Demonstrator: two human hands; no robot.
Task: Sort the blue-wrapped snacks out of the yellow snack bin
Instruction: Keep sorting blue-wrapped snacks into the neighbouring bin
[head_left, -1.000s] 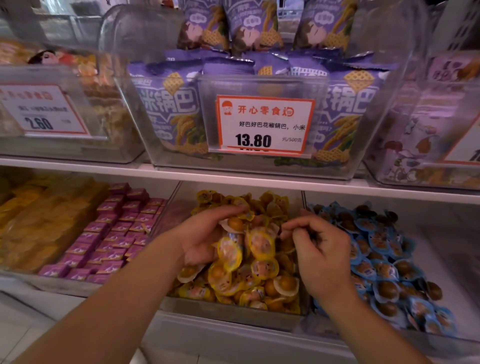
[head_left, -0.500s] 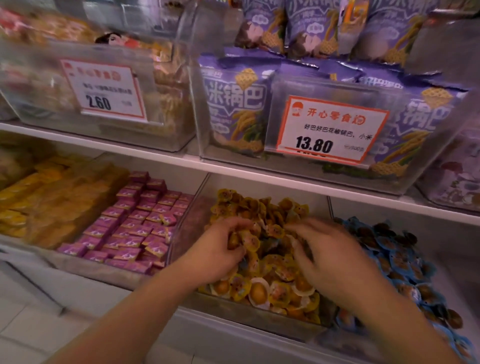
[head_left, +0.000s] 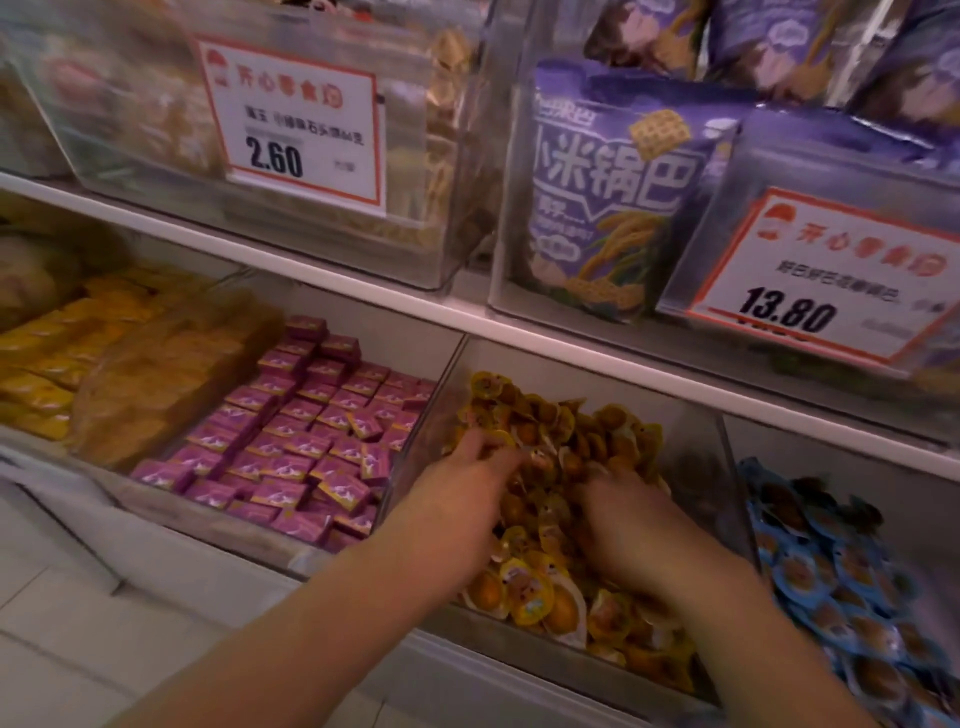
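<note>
Shop shelving holds the yellow snack bin, where both hands dig, fingers' state unclear.

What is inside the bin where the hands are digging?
Yellow-wrapped snacks fill the clear bin. The left hand and right hand cover the middle, hiding any blue ones.

Clear bins on white shelf

Both hands dug into the yellow snack bin, the left hand and right hand buried among yellow snacks; blue-wrapped snacks lay in the neighbouring bin.
</note>
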